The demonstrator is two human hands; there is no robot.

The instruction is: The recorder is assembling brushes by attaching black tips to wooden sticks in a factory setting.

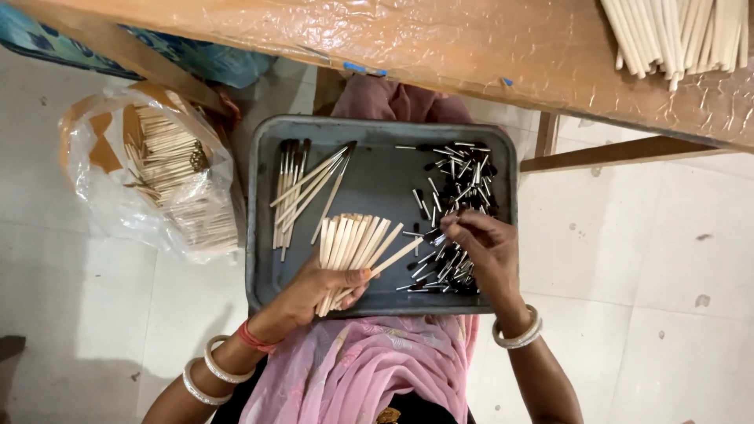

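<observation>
Looking down at the worker now: both arms are bare, no sleeves at all. The left wrist carries two pale, silvery-white round bangles [210,375] set a little apart, and above them, closer to the left hand [310,294], a thin red thread band [253,338] wraps the wrist. The right wrist, below the right hand [487,250], wears one matching pale bangle [518,333]. Across the lap spreads a soft pink draped cloth [361,369] with faint lighter patterning, dark fabric showing beneath it.
</observation>
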